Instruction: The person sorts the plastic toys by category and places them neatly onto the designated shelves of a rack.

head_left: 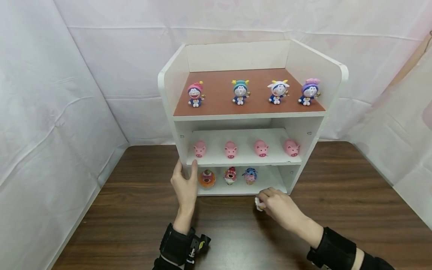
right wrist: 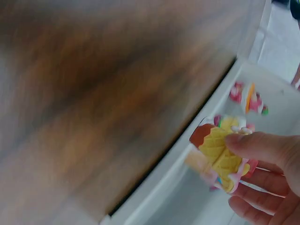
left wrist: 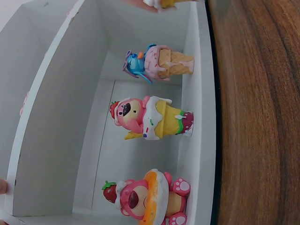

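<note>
My right hand (head_left: pixel 279 207) pinches an ice-cream-cone figurine (right wrist: pixel 217 151) between thumb and fingers, just in front of the bottom shelf's right part. The figurine has a yellow waffle cone and a brown tip; its far side is hidden by my fingers. At the lower left of the white display shelf (head_left: pixel 236 191), my left hand (head_left: pixel 185 187) grips the side panel, thumb inside and fingers outside. On the bottom level stand a pink bear in an orange doughnut (left wrist: pixel 151 199), a pink bear on a cone (left wrist: pixel 157 118) and a blue character on a cone (left wrist: pixel 161 62).
Several pink pig figurines (head_left: pixel 231 149) line the middle level. Blue cat figurines (head_left: pixel 240 92) in coloured hats stand in a row on the brown top level (head_left: pixel 216 77). Beneath the shelf is a dark wooden table (head_left: pixel 135 195), with white cloth (head_left: pixel 118 56) behind and beside it.
</note>
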### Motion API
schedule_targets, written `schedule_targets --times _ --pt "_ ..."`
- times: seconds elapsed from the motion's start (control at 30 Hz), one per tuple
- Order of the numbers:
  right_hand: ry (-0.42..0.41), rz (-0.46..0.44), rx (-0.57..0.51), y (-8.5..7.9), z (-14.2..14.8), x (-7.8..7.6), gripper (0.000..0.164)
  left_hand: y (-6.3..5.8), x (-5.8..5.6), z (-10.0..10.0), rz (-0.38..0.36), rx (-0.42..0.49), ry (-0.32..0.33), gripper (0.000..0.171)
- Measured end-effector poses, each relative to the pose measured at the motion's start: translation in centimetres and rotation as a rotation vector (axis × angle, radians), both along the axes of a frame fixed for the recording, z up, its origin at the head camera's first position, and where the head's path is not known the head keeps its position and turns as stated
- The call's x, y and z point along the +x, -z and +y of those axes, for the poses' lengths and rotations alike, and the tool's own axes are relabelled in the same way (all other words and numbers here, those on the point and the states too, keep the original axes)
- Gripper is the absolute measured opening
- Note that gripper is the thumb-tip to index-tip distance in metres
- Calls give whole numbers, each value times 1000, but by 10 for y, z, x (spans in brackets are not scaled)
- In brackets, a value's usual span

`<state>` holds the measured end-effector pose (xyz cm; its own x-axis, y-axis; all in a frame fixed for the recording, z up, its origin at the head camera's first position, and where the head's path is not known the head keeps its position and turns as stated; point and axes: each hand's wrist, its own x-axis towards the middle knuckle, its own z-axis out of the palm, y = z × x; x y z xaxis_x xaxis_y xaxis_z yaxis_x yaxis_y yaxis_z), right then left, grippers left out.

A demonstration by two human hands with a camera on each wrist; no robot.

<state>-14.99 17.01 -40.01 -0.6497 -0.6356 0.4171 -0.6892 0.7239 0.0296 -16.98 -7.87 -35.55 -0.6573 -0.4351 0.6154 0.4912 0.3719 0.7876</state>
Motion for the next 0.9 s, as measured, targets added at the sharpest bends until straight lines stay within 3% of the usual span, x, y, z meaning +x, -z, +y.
schedule_targets --times 0.27,0.43,0.47,0.67,0.7,0.9 --pt "133 11 -34 -10 20 -20 33 27 -18 -8 5 -8 -5 38" --pt "179 -4 -23 -10 24 -31 33 32 -20 -9 25 -12 -8 38" --pt "189 -4 -22 -9 24 -33 32 43 -27 -12 51 3 13 39" --pt "227 16 -14 -4 25 -45 21 42 -27 -11 50 3 10 39" --pt "235 16 -13 -3 25 -47 19 32 -20 -9 19 -13 -11 39" --pt "284 10 -1 4 23 -55 14 31 -20 -9 -1 -16 -9 39"
